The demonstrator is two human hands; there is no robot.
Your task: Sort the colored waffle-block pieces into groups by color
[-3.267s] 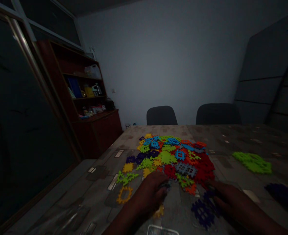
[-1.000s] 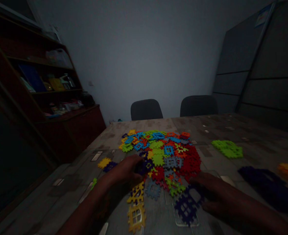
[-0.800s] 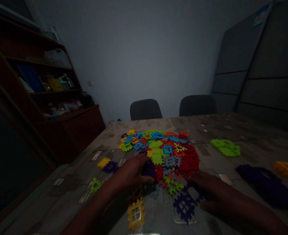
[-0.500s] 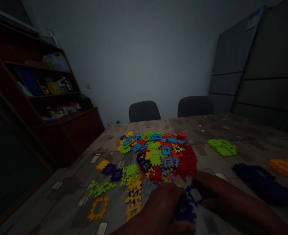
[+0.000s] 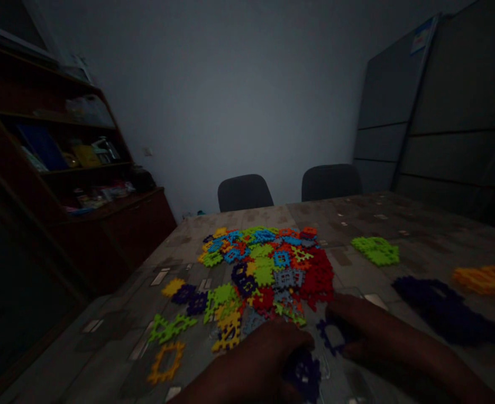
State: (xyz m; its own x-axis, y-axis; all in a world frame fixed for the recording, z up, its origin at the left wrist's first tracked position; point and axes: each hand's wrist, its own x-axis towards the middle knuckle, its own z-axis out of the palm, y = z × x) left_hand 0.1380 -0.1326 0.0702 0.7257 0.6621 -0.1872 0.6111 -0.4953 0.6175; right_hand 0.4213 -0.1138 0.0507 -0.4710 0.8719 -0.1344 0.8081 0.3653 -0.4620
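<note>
My left hand (image 5: 268, 356) is closed on a dark purple toothed building tile (image 5: 304, 375) with a window pattern, low at the front of the table. To its right, my right hand (image 5: 363, 325) has thumb and fingers closed on another purple toothed tile (image 5: 331, 338), an open square frame. A small gap lies between these two tiles. Just beyond the hands is a mixed heap of toothed tiles (image 5: 264, 275) in green, blue, red, grey, yellow and purple. My palms and wrists hide part of the tabletop below them.
At right lie a purple tile pile (image 5: 449, 311), an orange pile (image 5: 485, 279) and a green pile (image 5: 376, 250). Loose tiles at left include a yellow frame (image 5: 166, 362) and a green piece (image 5: 172, 327). Two chairs (image 5: 245, 192) stand behind the patterned table (image 5: 117, 336).
My left hand has come from the heap's left side toward my right hand and gripped the purple window tile. That tile, earlier against the purple frame, is now apart from it. The view has shifted.
</note>
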